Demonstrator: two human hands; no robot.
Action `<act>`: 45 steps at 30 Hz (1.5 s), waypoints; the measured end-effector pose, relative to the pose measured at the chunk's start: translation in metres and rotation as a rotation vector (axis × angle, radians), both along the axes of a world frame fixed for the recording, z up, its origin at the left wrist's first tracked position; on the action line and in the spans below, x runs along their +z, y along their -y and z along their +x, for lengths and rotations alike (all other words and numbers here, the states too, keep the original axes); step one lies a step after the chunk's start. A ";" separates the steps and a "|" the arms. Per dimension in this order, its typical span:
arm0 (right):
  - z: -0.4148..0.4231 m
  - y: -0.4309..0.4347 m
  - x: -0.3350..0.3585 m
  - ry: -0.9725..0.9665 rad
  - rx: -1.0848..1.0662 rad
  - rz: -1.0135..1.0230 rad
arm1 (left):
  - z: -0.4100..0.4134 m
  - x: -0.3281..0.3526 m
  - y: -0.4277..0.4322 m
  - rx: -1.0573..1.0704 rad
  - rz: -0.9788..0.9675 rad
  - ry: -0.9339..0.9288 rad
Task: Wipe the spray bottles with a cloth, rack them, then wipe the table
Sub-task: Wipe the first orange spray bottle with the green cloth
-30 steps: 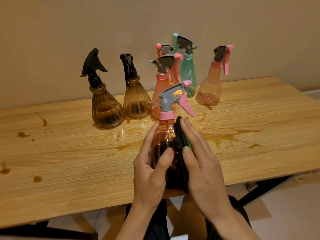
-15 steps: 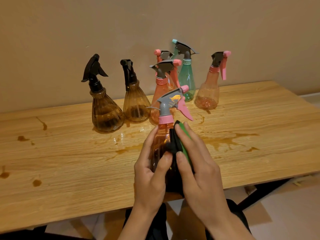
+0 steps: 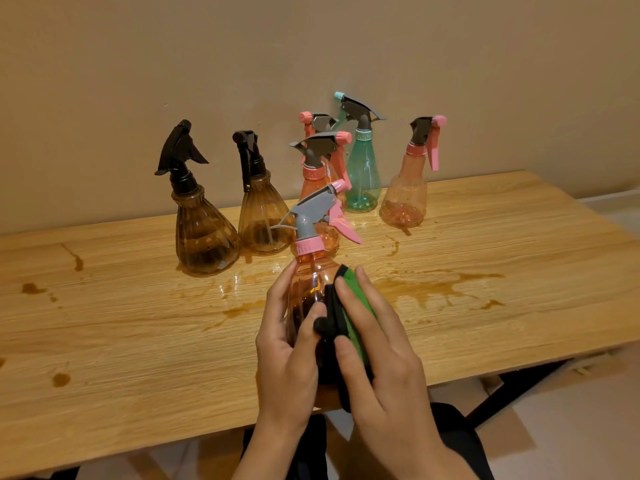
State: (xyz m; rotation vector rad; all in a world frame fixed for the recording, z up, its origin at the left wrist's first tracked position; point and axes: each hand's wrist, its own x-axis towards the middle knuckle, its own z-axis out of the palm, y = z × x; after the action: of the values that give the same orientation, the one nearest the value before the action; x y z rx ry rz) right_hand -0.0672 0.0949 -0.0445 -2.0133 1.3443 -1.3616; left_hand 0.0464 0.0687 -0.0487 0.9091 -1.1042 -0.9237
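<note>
I hold an orange spray bottle (image 3: 310, 282) with a grey head and pink trigger upright above the table's front edge. My left hand (image 3: 287, 355) grips its body from the left, thumb across the front. My right hand (image 3: 374, 355) presses a black and green cloth (image 3: 349, 306) against the bottle's right side with straight fingers. Further back stand two brown bottles (image 3: 204, 233) (image 3: 263, 220) with black heads, two orange bottles (image 3: 317, 181) (image 3: 405, 199) and a green bottle (image 3: 362, 178).
The wooden table (image 3: 121, 341) carries brown liquid stains, a wide one (image 3: 433, 289) to the right of my hands and small spots (image 3: 60, 379) at the left. A beige wall rises directly behind the bottles. Dark table legs show at the lower right.
The cloth has turned and slid on the bottle, its green side now showing under my right fingers. The camera view has dropped slightly.
</note>
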 end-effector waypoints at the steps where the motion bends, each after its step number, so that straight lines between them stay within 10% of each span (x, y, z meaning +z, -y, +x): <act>1: -0.001 0.005 0.004 0.029 0.002 0.027 | 0.000 0.000 -0.001 -0.007 -0.006 0.014; 45: -0.002 -0.012 -0.010 -0.126 -0.012 -0.061 | 0.001 0.002 0.001 -0.014 0.050 -0.020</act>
State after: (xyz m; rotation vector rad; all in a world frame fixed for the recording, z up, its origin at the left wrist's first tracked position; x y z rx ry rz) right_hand -0.0693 0.1067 -0.0545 -2.1671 1.3860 -1.3146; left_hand 0.0476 0.0681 -0.0470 0.9325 -1.0758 -0.9735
